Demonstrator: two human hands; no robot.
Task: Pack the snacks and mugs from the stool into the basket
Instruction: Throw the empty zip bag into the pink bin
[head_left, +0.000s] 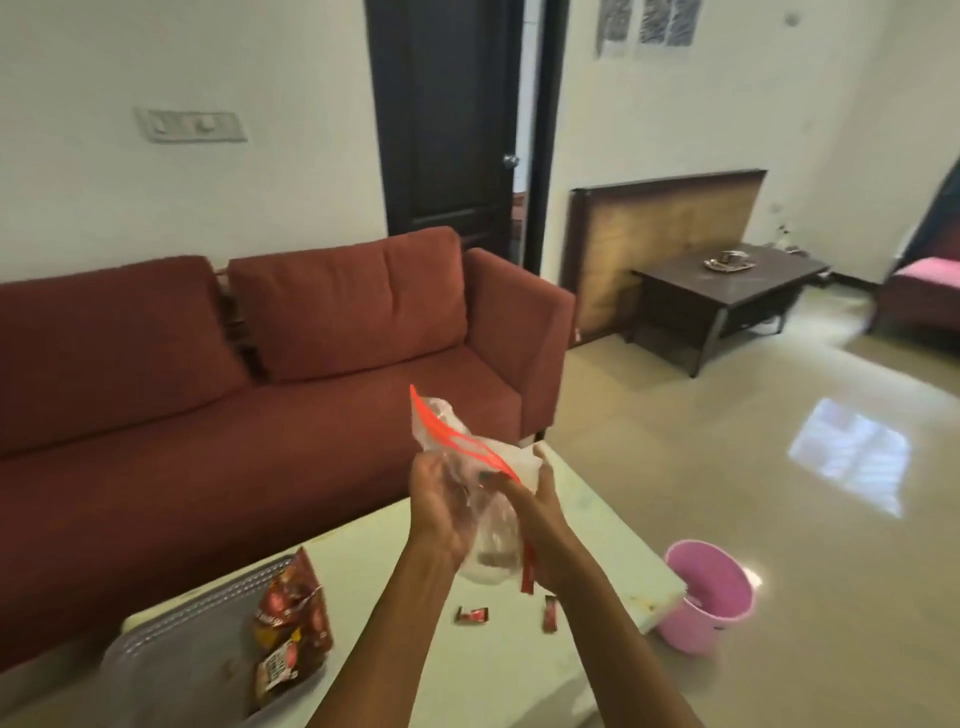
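Both hands hold up a clear plastic zip bag (457, 441) with a red-orange seal strip, above the white table (597, 525). My left hand (436, 512) grips its left side; my right hand (540, 525) grips its right side and also pinches a small red sachet (528, 569) that hangs down. Something pale shows dimly inside the bag. A grey basket (171, 654) sits at the lower left with red-brown snack packets (293, 623) standing in it. Two small red sachets (472, 616) (549, 613) lie on the table below my hands.
A dark red sofa (234, 374) stands behind the table. A pink bucket (709, 592) rests on the glossy floor by the table's right corner. A dark low table (727, 291) with a tray on it is at the far right, past a dark door (447, 119).
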